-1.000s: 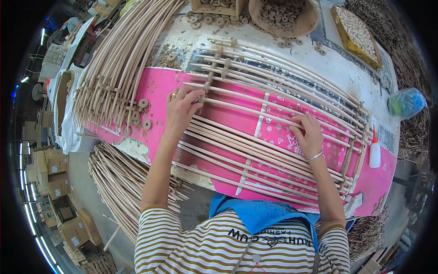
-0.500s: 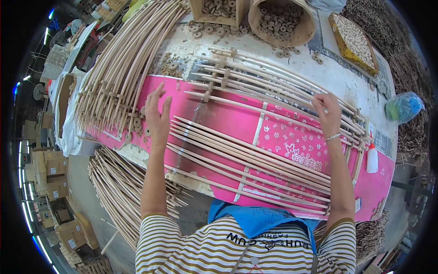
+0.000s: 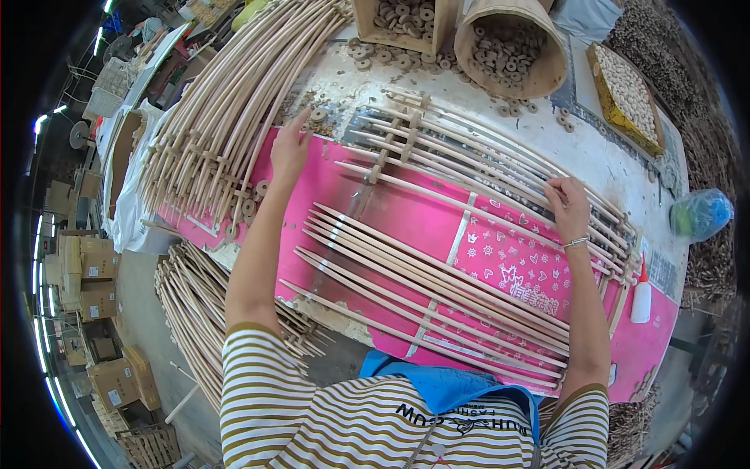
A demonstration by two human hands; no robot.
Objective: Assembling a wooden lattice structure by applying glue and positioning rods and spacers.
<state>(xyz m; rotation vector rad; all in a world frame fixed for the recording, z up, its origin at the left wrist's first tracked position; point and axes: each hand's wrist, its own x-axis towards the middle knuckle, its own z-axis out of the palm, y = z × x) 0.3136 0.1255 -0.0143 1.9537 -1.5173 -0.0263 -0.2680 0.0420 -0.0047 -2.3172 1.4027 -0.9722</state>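
My left hand [image 3: 290, 147] reaches over the table's far left part, fingers stretched out close to a loose wooden ring [image 3: 319, 115]. Nothing shows in its grasp. Above the far group of pale wooden sticks [image 3: 469, 168], my right hand [image 3: 569, 205] has its fingers curled together; whatever they may hold is hidden. Wooden rings [image 3: 411, 134] sit on these sticks near their left ends, and more rings [image 3: 630, 266] cluster at the right ends. Closer to me lies another row of bare sticks [image 3: 437, 277], across the pink sheet [image 3: 406, 215].
Ringed sticks [image 3: 211, 133] are piled at the left. At the back stand a wooden box [image 3: 398, 27] and a round tub [image 3: 512, 51] of rings, beside a yellow tray [image 3: 625, 98] of small pale pieces. A glue bottle [image 3: 641, 301] stands right; cartons [image 3: 98, 258] stack beyond.
My left hand has moved away from me toward the loose ring at the back, its fingers now pointing at it. My right hand stays over the same sticks. The whole view has shifted slightly.
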